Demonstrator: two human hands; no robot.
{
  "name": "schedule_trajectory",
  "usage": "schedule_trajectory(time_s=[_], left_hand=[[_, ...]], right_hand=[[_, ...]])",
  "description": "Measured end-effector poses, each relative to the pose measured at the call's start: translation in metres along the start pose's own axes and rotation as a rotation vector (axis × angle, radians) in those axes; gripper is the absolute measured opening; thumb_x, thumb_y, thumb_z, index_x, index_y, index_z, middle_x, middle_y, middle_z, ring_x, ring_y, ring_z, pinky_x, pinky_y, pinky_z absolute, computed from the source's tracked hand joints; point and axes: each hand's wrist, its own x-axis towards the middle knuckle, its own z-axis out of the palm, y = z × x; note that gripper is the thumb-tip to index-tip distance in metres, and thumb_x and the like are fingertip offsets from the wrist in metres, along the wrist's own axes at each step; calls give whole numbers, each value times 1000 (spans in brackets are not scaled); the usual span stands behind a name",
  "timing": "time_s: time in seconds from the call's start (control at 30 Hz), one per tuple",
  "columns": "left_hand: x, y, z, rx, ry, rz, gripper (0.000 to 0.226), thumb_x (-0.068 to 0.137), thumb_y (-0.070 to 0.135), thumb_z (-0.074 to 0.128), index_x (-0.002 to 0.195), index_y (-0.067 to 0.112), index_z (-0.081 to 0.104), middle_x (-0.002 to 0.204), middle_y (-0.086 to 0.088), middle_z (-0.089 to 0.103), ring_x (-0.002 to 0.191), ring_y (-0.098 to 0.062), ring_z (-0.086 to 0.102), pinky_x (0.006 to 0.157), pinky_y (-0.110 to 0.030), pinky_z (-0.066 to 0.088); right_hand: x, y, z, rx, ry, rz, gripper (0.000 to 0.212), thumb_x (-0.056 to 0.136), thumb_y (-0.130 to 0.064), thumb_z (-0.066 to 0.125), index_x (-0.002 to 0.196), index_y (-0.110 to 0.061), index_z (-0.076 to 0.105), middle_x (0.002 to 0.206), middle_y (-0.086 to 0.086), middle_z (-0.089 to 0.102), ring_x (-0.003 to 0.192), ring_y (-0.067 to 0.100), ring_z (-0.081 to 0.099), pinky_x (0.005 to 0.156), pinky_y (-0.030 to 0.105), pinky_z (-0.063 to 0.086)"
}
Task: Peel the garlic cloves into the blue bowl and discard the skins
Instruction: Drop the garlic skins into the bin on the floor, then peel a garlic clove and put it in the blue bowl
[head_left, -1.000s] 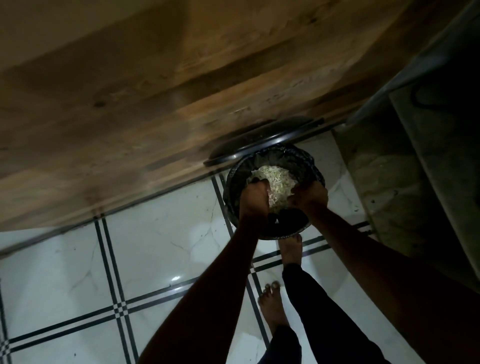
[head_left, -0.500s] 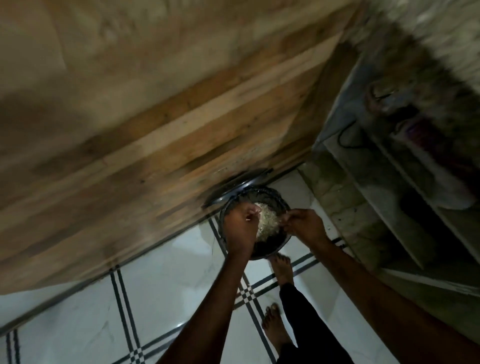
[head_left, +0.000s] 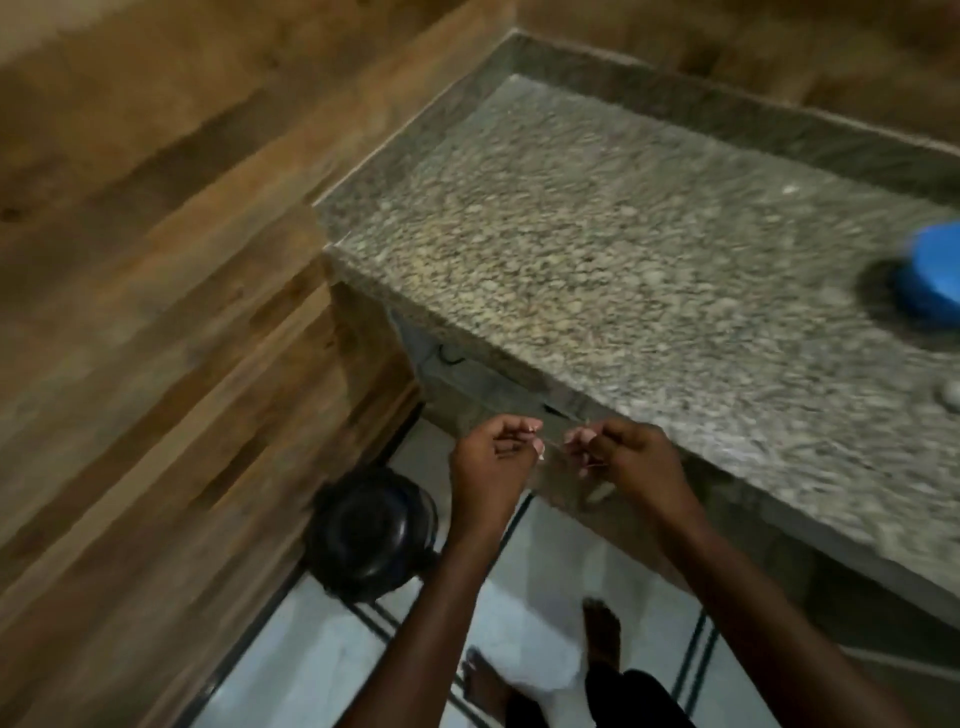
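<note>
Both your hands hang in the lower middle of the frame, in front of the edge of the stone worktop (head_left: 597, 249) and above the tiled floor (head_left: 322, 649). The fingers of your left hand (head_left: 491, 457) are curled inward, and nothing clear shows between them. Your right hand (head_left: 631, 457) is also curled; some pale bits show at its fingertips and below it, maybe scraps of garlic skin, but the picture is too blurred for me to say whether it holds anything. The two hands are just beside each other, not touching.

The blue bowl (head_left: 930, 275) stands on the worktop at the far right edge of the frame, partly cut off. It lies to the upper right of your hands, well apart from them, so your right hand is the nearer one. A small pale thing (head_left: 950, 392) lies on the worktop below the bowl; I cannot tell what it is.

The black bin (head_left: 371, 530) sits on the floor at the lower left of your left hand, against the wooden panel (head_left: 156, 312), and it looks closed.

In my judgement the skins are already discarded, and the next move goes rightward toward the bowl.
</note>
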Motion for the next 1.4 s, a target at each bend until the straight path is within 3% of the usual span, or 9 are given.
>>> schedule_trajectory(time_s=[0.23,0.43,0.5,0.6,0.7,0.83,1.07,1.17,1.4], left_hand=[[-23,56,174,95,-267,150,31,85,-7,68,81,23,75,80,7,75,74,-7,71,74,-24,58],[-48,71,334,230,-391,159,22,83,-5,65,85,13,78,77,4,75,71,-13,71,71,-29,59],[-56,74,379,242,-426,162,22,85,-7,64,86,10,78,77,0,75,66,-19,70,64,-29,57],[-65,80,434,293,-471,210,23,84,-10,63,87,8,76,80,-1,74,66,-4,67,58,-11,50],[-63,77,474,414,-479,295,26,80,-8,64,87,13,77,86,4,74,72,-3,66,66,-17,52],[-56,61,500,686,-485,393,22,80,4,68,94,19,75,96,2,71,86,-10,62,79,-32,53],[-53,43,507,992,-500,794,25,79,3,70,103,12,69,97,-6,62,87,-26,55,70,-39,48],[-48,35,506,1053,-529,850,35,76,2,74,108,14,65,102,-3,60,89,-24,53,72,-37,45],[-25,31,480,1005,-508,778,29,69,-2,77,87,17,67,90,0,59,82,-15,46,60,-28,32]], right_hand=[[-23,23,-192,192,296,50,23,99,-2,54,86,0,73,84,20,74,74,27,69,68,33,56],[-30,71,-343,169,490,87,21,95,-9,60,80,-4,74,78,12,75,69,25,70,67,39,58],[-27,86,-382,160,530,113,23,94,-10,60,76,-9,74,76,9,75,68,25,71,62,35,57],[-24,103,-427,158,577,189,24,94,-8,58,76,-8,73,74,9,74,59,21,72,51,32,53],[-19,117,-457,162,583,216,24,93,-8,56,76,-9,72,71,11,73,59,23,73,55,37,58],[-2,133,-478,-181,670,154,14,88,-14,67,78,-23,71,69,-9,69,67,12,67,60,21,47],[40,141,-490,-492,672,85,20,85,-15,70,104,-20,67,98,5,65,83,26,64,73,36,53],[52,138,-493,-673,600,77,7,87,-17,68,93,-16,64,94,7,58,81,30,60,65,34,45],[82,103,-492,-498,610,-52,8,85,-10,66,79,-15,67,72,-1,68,67,17,64,60,30,47]])
